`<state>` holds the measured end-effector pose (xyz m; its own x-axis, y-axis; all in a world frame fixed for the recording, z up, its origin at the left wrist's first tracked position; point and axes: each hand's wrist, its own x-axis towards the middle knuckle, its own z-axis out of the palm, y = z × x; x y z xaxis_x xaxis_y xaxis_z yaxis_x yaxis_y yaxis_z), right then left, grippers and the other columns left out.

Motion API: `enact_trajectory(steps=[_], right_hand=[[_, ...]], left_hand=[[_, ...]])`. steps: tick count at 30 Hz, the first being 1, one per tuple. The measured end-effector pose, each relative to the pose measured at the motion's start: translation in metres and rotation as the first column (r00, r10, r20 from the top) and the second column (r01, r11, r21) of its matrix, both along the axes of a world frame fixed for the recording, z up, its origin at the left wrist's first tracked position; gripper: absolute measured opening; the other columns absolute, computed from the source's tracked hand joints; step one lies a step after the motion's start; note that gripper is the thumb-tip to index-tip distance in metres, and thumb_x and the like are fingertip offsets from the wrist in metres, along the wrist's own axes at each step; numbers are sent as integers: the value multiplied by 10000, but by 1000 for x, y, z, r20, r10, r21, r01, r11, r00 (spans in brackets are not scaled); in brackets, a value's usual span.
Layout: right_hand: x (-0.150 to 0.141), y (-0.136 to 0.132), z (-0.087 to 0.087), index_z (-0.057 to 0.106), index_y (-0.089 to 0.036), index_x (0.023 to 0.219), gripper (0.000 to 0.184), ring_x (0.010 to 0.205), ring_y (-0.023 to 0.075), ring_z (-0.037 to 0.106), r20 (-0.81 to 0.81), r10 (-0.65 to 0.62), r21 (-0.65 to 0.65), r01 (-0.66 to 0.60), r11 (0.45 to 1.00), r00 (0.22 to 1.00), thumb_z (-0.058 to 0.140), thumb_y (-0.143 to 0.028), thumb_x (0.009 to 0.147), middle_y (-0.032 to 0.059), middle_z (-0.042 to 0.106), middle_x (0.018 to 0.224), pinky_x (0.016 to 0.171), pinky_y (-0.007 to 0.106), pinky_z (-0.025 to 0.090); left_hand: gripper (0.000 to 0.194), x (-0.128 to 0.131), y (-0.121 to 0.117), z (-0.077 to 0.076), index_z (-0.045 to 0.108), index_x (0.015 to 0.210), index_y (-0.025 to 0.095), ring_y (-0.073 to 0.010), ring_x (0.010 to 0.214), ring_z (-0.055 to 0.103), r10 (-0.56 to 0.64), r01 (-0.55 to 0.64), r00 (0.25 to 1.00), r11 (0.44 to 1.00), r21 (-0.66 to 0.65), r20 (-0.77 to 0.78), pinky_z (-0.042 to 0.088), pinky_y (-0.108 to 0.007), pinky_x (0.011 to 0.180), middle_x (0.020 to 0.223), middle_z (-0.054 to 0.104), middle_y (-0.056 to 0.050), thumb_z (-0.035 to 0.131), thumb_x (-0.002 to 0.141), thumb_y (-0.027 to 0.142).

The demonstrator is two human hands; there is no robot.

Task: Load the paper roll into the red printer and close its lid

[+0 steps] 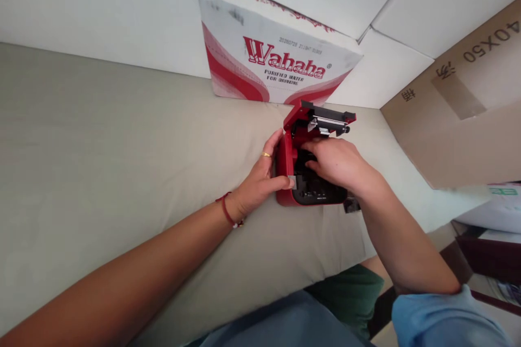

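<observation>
A small red and black machine, which looks like a label printer [285,195], stands on the cloth-covered surface with its lid [325,114] raised at the back. My left hand [264,171] grips its left side, thumb on the front corner and fingers along the outer wall. Into the black compartment reaches my right hand [336,160], its thumb apart from the fingers. The fingertips are near a red part on the inner left wall, and some fingers are hidden. I see nothing held in that hand.
Behind the printer stands a white and red Wahaha water carton [285,59], against white boxes [101,5]. A brown cardboard box [448,135] is at the right. A small dark object [351,205] lies by the printer's right front corner. Pale cloth [101,162] spreads leftward.
</observation>
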<state>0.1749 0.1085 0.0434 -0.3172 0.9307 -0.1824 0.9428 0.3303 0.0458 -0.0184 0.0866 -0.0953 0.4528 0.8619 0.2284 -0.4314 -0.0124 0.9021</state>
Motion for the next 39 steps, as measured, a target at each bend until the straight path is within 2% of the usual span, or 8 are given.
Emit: enact_trajectory(steps=[8,12,15,20,23,29,33,39], right_hand=[[11,-28,27,788,-259,1211,283,846,273,793,-279,-115,-26,112,993,953,772,-263,928,57,872,1039,747,375,580],[65,-73,54,814,-287,1155,360,745,215,773,-652,-243,-143,197,970,718,842,-571,935,29,866,983,656,324,608],[113,-99,49,842,-270,1105,420,827,236,810,-731,-368,-181,357,916,575,881,-630,892,63,880,1007,693,321,648],[133,-121,-11,853,-251,1120,347,764,222,781,-625,-443,-405,218,888,643,835,-545,936,40,862,948,659,342,664],[125,-114,-38,849,-246,1167,353,929,234,806,-688,-345,-323,156,933,638,801,-521,952,76,870,1144,812,388,688],[141,-44,-41,810,-193,1350,394,734,177,725,-447,-289,58,350,935,846,660,-297,1001,142,834,1319,895,429,650],[147,-22,-39,849,-215,1275,356,950,240,793,-352,-240,10,260,966,905,640,-235,987,119,861,1265,1004,448,624],[147,-44,-51,795,-221,1388,437,1082,273,798,-278,-236,-44,233,971,931,676,-235,967,135,826,1383,989,447,632]], left_hand=[[1160,1,0,2,244,1764,426,-403,1696,398,29,-29,999,999,-15,-19,388,-642,1391,1872,331,-67,881,794,411],[1153,1,0,8,288,1743,377,-404,1730,333,23,-23,1000,998,-62,-3,363,-636,1408,1879,318,-77,884,756,390],[1120,0,0,9,318,1736,361,-417,1687,407,19,-19,1000,998,-67,-5,415,-641,1376,1846,387,-89,879,767,392],[1081,-1,2,4,332,1734,404,-404,1673,426,33,-33,999,999,-8,-21,428,-621,1369,1835,407,-56,870,796,424],[1078,-1,2,2,353,1725,412,-404,1683,414,44,-45,999,999,-8,-19,401,-617,1389,1836,402,-43,879,785,426],[1078,-1,2,3,369,1717,417,-403,1688,411,32,-32,999,999,-39,-5,407,-609,1387,1826,424,-36,893,775,423],[1077,-1,2,7,387,1703,401,-406,1685,414,20,-20,1000,997,-76,6,406,-615,1385,1822,432,-47,904,758,395],[1065,0,0,13,395,1688,379,-396,1709,373,9,-6,1000,993,-114,27,359,-614,1413,1820,441,-39,885,745,326]])
